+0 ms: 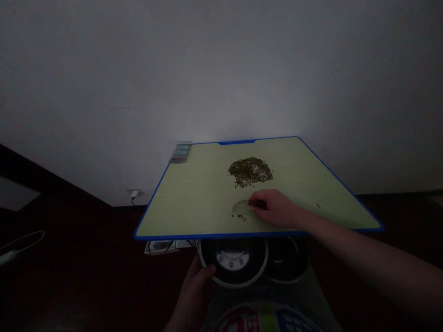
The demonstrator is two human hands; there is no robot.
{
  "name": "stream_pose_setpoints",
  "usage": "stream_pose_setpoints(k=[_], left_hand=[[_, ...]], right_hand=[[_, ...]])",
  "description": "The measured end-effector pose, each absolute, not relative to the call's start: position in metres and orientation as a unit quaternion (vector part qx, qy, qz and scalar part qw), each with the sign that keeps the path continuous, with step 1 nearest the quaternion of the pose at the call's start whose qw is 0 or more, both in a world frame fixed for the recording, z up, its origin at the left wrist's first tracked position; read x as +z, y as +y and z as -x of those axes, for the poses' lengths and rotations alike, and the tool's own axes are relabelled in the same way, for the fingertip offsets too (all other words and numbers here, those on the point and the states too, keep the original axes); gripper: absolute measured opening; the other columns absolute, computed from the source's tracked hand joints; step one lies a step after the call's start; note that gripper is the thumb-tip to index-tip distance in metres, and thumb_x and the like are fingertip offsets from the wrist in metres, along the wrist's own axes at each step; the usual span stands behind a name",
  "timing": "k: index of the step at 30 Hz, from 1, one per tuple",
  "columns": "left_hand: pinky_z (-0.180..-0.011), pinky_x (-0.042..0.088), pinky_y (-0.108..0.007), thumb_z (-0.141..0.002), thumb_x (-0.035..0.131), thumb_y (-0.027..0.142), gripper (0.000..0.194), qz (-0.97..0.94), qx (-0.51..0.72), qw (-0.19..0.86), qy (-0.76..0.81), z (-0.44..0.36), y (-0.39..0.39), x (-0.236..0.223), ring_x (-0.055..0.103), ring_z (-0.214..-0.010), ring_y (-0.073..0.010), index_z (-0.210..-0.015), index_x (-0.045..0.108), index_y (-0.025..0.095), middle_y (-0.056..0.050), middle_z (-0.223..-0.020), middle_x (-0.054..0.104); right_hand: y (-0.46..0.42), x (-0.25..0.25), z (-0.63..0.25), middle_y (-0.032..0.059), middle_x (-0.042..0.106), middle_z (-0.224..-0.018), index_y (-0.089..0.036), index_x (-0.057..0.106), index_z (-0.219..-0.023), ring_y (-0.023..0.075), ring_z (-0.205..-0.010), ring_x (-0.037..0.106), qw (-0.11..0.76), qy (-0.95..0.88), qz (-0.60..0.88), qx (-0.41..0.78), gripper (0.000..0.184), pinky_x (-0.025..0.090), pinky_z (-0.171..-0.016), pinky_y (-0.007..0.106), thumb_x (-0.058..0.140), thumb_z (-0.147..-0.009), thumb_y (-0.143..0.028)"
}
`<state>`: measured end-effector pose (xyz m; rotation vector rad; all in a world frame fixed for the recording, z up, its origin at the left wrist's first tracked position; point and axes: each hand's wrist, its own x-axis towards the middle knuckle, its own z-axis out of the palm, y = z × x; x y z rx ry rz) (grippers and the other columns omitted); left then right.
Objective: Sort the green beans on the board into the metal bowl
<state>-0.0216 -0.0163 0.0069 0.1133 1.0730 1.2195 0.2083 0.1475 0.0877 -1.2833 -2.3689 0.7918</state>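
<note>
On a pale folding table [194,198] with a blue edge lies a loose pile of small brown-green grains or seeds [249,170]. My right hand [277,208] rests nearer to me on the tabletop, fingers curled together around something dark that I cannot make out. Beside its fingertips are a few stray grains [241,217] and a printed protractor mark [240,207]. Below the near edge, my left hand [199,281] grips the left rim of a round dark bowl [238,274] with a pale rim. A light patch shows inside the bowl.
A second round dark bowl [289,263] sits right of the first, above my lap. A small dark sliver [318,205] lies on the table's right side. Under the table's left is a white tray-like thing [159,247]. A plug [134,193] is in the wall behind.
</note>
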Motion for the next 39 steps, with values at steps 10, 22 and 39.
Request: stream_pose_setpoints(k=[10, 22, 39], left_hand=[[-0.095, 0.053, -0.047, -0.068, 0.073, 0.013, 0.081, -0.048, 0.555, 0.689, 0.464, 0.018, -0.016, 0.013, 0.071, -0.107, -0.0355, -0.144, 0.044, 0.019, -0.013, -0.107, 0.079], [-0.093, 0.054, -0.044, -0.068, 0.074, 0.014, 0.079, -0.058, 0.553, 0.691, 0.461, 0.016, -0.016, 0.014, 0.07, -0.108, -0.035, -0.143, 0.048, 0.021, -0.011, -0.104, 0.081], [-0.095, 0.053, -0.048, -0.067, 0.074, 0.014, 0.078, -0.063, 0.553, 0.684, 0.471, 0.016, -0.015, 0.016, 0.07, -0.107, -0.0367, -0.141, 0.05, 0.02, -0.013, -0.107, 0.079]], right_hand=[[0.144, 0.091, -0.207, 0.0048, 0.069, -0.076, -0.014, 0.07, -0.087, 0.014, -0.065, 0.057, 0.153, -0.839, 0.435, 0.288, 0.015, 0.042, -0.062, 0.026, 0.057, -0.079, -0.014], [0.128, 0.094, -0.206, 0.0046, 0.07, -0.079, -0.016, 0.071, -0.088, 0.0147, -0.068, 0.059, 0.138, -0.844, 0.421, 0.303, 0.016, 0.043, -0.063, 0.026, 0.058, -0.078, -0.013], [0.111, 0.095, -0.206, 0.0054, 0.07, -0.083, -0.018, 0.07, -0.087, 0.0175, -0.076, 0.061, 0.095, -0.89, 0.335, 0.295, 0.016, 0.043, -0.069, 0.028, 0.057, -0.079, -0.013]])
